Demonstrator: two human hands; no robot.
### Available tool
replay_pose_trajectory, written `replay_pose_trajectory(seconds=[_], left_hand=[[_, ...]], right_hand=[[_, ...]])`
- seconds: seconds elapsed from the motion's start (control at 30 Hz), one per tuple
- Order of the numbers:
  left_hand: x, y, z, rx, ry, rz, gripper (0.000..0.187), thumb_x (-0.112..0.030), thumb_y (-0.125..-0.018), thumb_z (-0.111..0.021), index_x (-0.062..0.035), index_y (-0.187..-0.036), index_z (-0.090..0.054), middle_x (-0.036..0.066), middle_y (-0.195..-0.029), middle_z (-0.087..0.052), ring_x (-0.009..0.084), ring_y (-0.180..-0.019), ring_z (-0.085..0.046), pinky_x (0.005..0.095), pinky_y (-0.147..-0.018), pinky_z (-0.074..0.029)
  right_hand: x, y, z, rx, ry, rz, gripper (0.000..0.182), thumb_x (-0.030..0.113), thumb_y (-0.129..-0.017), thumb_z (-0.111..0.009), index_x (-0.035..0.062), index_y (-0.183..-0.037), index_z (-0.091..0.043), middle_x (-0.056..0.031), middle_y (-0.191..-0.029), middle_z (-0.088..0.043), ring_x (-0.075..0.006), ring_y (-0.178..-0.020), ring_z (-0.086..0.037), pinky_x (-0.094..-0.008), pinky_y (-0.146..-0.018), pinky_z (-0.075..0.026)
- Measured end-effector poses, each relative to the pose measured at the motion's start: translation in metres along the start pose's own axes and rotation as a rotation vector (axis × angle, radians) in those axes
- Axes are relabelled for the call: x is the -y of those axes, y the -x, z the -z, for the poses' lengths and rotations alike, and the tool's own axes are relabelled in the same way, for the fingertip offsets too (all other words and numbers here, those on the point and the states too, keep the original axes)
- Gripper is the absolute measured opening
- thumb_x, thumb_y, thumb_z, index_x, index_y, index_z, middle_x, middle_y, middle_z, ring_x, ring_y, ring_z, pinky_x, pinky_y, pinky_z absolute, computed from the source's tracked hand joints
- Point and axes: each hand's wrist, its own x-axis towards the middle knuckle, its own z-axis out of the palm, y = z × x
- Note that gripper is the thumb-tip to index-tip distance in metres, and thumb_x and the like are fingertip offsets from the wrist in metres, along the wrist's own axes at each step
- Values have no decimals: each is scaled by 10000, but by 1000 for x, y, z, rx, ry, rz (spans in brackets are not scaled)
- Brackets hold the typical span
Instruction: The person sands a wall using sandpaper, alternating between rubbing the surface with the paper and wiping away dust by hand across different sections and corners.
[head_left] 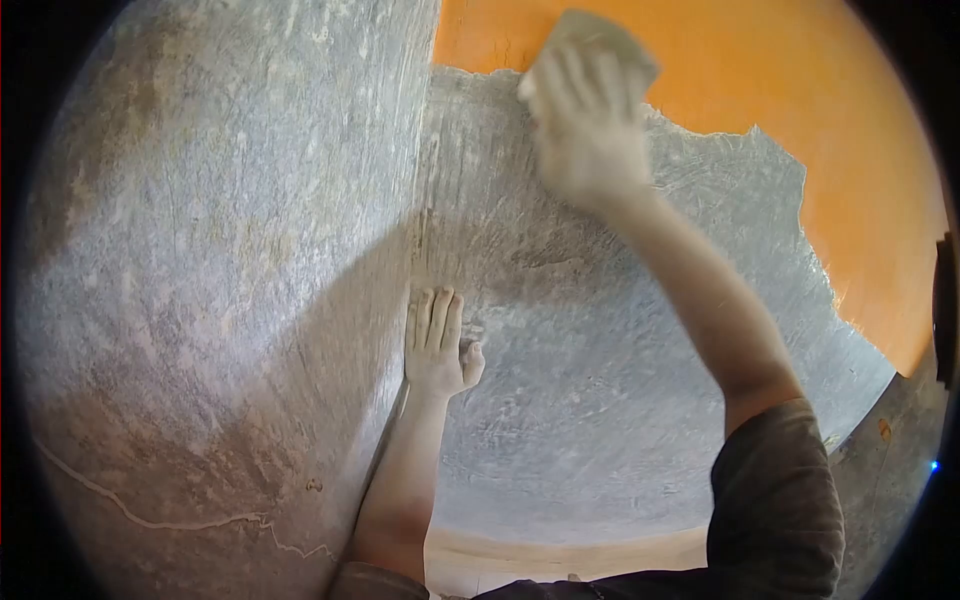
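My right hand [592, 130], smeared by motion and dusty, presses a flat grey-brown piece of what looks like sandpaper [600, 35] against the surface at the upper middle. Its fingers lie along the piece, across the ragged border between a smooth orange layer [740, 70] and a rough grey fibrous surface [580, 420]. Lower down, my left hand [436, 345] rests flat on the grey surface, close to the corner line at the left. Its fingers are stretched out and the thumb sticks out to the right; nothing is in it. Pale dust coats both hands.
A second grey, scuffed surface [220, 250] rises at the left and meets the first along a corner. A pale crack-like line [150, 522] runs across the lower left. Dark ground [880, 490] shows at the lower right, and a pale strip [560, 548] at the bottom.
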Motion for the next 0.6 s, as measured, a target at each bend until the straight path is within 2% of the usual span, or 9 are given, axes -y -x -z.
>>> replay_pose_trajectory(seconds=[0.07, 0.13, 0.23, 0.33, 0.43, 0.47, 0.57, 0.6], left_hand=[[-2, 19, 0, 2, 8, -3, 633, -381, -943, -437, 42, -1405, -529, 211, -1504, -491, 433, -1438, -390, 561, -1199, -288], [0, 37, 0, 26, -1, -19, 641, -390, -951, -428, 52, -1404, -523, 221, -1505, -484, 446, -1438, -384, 571, -1197, -280], [1, 58, -1, 68, -18, -39, 664, -407, -966, -410, 77, -1412, -498, 246, -1505, -469, 476, -1439, -368, 590, -1193, -266], [2, 62, -2, 76, -19, -37, 666, -420, -956, -425, 76, -1391, -516, 243, -1506, -469, 477, -1438, -368, 594, -1190, -264], [2, 63, -2, 83, -16, -29, 668, -419, -951, -433, 77, -1390, -516, 242, -1504, -472, 476, -1440, -365, 593, -1190, -265], [1, 63, -2, 86, -11, -26, 667, -418, -950, -435, 76, -1391, -516, 242, -1504, -473, 475, -1441, -363, 592, -1191, -266], [2, 61, -1, 78, -10, -33, 665, -417, -949, -438, 72, -1393, -519, 239, -1504, -475, 472, -1444, -360, 589, -1193, -268], [2, 62, -2, 69, -13, -38, 664, -417, -949, -438, 70, -1392, -523, 236, -1505, -475, 472, -1444, -361, 588, -1193, -269]], right_hand=[[46, 28, 7, 265, -33, 296, 566, 135, -926, -491, 16, -1474, -418, -154, -1564, -354, -371, -1450, -284, -566, -1232, -182], [68, 81, -51, -21, -247, 788, 675, 192, -887, -570, 37, -1512, -367, -154, -1558, -344, -384, -1474, -250, -574, -1238, -157], [53, 40, -18, 81, -473, 446, 647, 204, -911, -527, 28, -1513, -368, -161, -1585, -309, -390, -1508, -202, -531, -1255, -163], [9, -3, -5, -47, -182, 53, 642, 176, -907, -502, 31, -1519, -371, -170, -1605, -278, -387, -1515, -197, -542, -1251, -188], [37, 24, -10, 45, -389, 161, 667, 186, -891, -531, 51, -1525, -372, -179, -1595, -289, -372, -1516, -205, -537, -1249, -212], [50, 38, -6, 159, -244, 399, 656, 236, -883, -576, 71, -1500, -422, -188, -1583, -309, -381, -1510, -219, -543, -1240, -234], [53, 58, -29, 283, -437, 725, 648, 272, -880, -595, 75, -1481, -455, -191, -1567, -334, -397, -1501, -233, -545, -1232, -252], [44, 51, -25, 207, -419, 601, 646, 259, -874, -599, 77, -1479, -459, -188, -1567, -339, -392, -1502, -236, -540, -1228, -266]])
